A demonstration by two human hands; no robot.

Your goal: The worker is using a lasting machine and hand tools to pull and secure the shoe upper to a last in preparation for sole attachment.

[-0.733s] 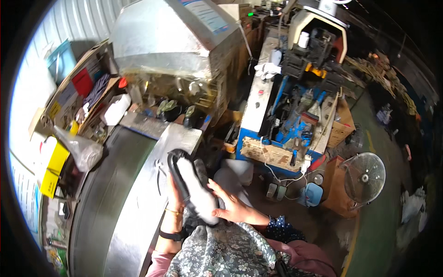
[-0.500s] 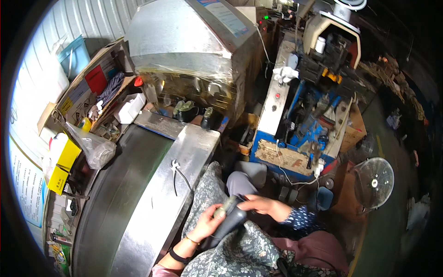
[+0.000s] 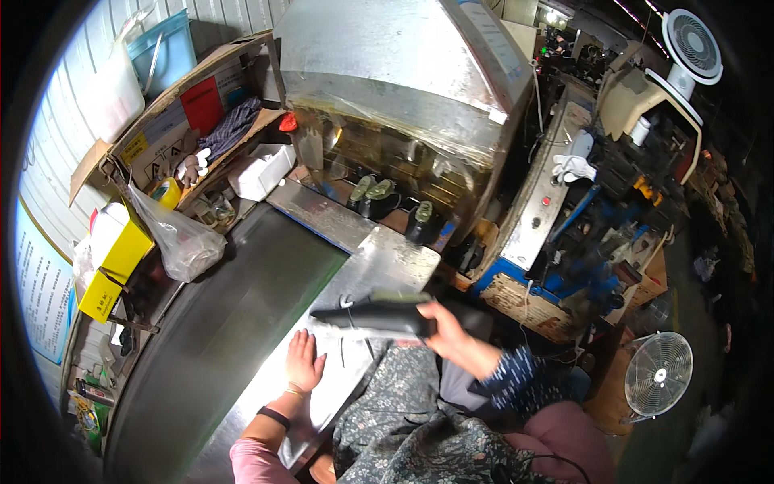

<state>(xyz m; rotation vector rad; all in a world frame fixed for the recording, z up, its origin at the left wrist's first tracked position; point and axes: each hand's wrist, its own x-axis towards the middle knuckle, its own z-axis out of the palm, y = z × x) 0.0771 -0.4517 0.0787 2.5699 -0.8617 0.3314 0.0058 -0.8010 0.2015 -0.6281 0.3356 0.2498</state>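
Note:
My right hand (image 3: 451, 335) grips one end of a black shoe (image 3: 375, 320), holding it level over the metal bench strip, its pointed end to the left. A greenish part shows along the shoe's upper side. My left hand (image 3: 304, 363) lies with fingers stretched out on the shiny metal bench strip (image 3: 395, 260), just below the shoe's pointed end, and holds nothing. Pliers (image 3: 342, 352) lie on the strip, mostly hidden by the shoe. Farther off, several dark shoes with greenish tops (image 3: 376, 196) stand at the opening of a metal-hooded machine (image 3: 387, 60).
Left of the bench strip runs a dark conveyor belt (image 3: 242, 323). A plastic bag (image 3: 189, 250), a yellow box (image 3: 115, 262) and a white tray (image 3: 262, 171) line its far side. To the right stand a blue-edged machine (image 3: 524, 310) and a round fan (image 3: 659, 375).
The shoe has gone from my lap up over the bench strip, now in my right hand alone. My left hand has let go and come down on the metal. The view has shifted.

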